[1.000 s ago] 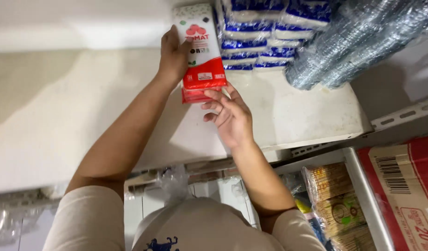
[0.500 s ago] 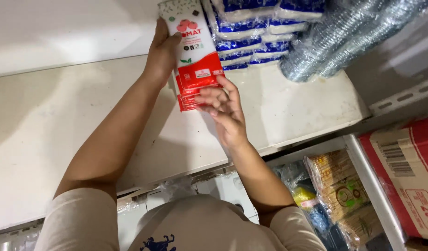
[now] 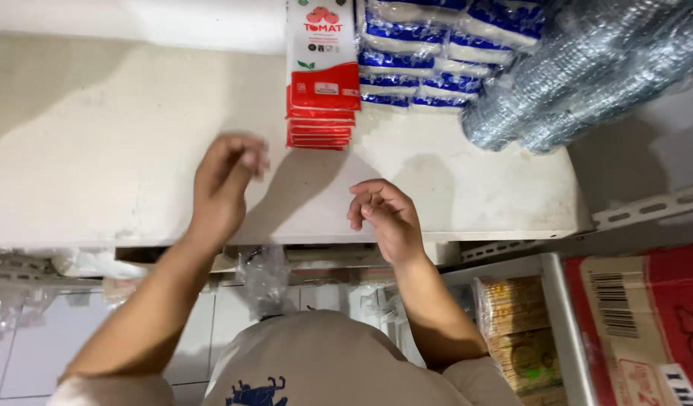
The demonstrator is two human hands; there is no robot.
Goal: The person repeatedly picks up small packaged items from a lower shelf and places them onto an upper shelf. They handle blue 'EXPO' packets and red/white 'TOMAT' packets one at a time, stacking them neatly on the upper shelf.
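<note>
2 hands are hovering empty over the white shelf [image 3: 98, 173], left hand [image 3: 224, 180] loosely curled, right hand [image 3: 384, 214] half-spread, while the red-and-white packets [image 3: 322, 75] are sitting stacked just beside the blue-and-white bags [image 3: 436, 53], so squaring their edges looks wise.

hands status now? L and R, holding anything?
Left hand: empty, fingers loosely curled, over the shelf below the red-and-white packets.
Right hand: empty, fingers loosely curled, at the shelf edge.
</note>
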